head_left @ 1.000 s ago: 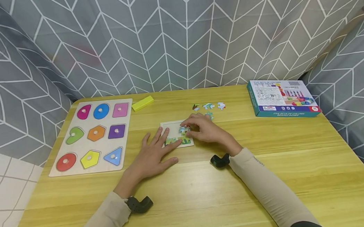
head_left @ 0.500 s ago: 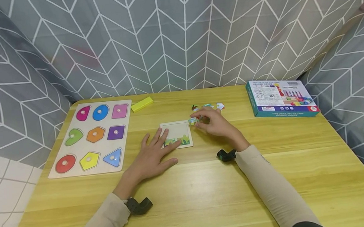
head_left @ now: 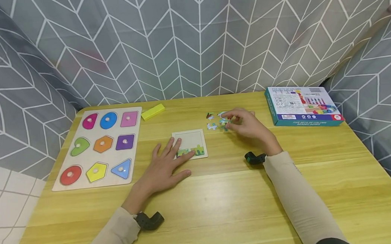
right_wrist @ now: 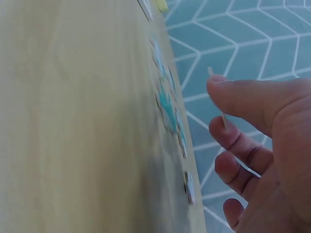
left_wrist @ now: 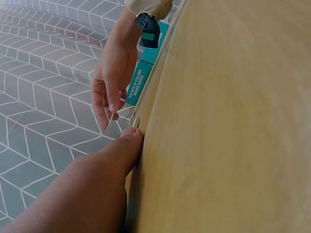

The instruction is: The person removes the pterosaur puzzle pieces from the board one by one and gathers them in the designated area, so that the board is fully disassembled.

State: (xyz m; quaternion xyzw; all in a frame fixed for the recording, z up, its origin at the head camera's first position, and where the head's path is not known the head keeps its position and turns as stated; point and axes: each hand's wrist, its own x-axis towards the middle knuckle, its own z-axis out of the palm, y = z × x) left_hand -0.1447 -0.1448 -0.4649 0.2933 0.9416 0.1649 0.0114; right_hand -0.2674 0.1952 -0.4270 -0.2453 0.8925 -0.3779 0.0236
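My left hand [head_left: 163, 168] lies with fingers spread on the small puzzle tray [head_left: 188, 134], pressing its near left part. Green jigsaw pieces [head_left: 198, 150] fill the tray's near edge, partly under the fingers. Right of the tray, my right hand [head_left: 249, 124] is over a cluster of loose pieces. It pinches a thin puzzle piece [right_wrist: 224, 119] between thumb and index finger, seen edge-on and raised above the table in the right wrist view. Beside it lie a light blue piece [head_left: 212, 126] and a brown-green piece [head_left: 210, 115]; my fingers partly cover others.
A wooden shape board [head_left: 112, 162] with coloured knobbed shapes lies on the left. Near its far corner is a yellow block [head_left: 153, 112]. A teal and white bead-set box [head_left: 303, 106] sits at the back right. Grey patterned curtain [head_left: 184, 44] hangs behind the table.
My right hand has carried the light blue piece from the tray back to the table and let it go. It has moved right and picked up another piece. My left hand stays put.
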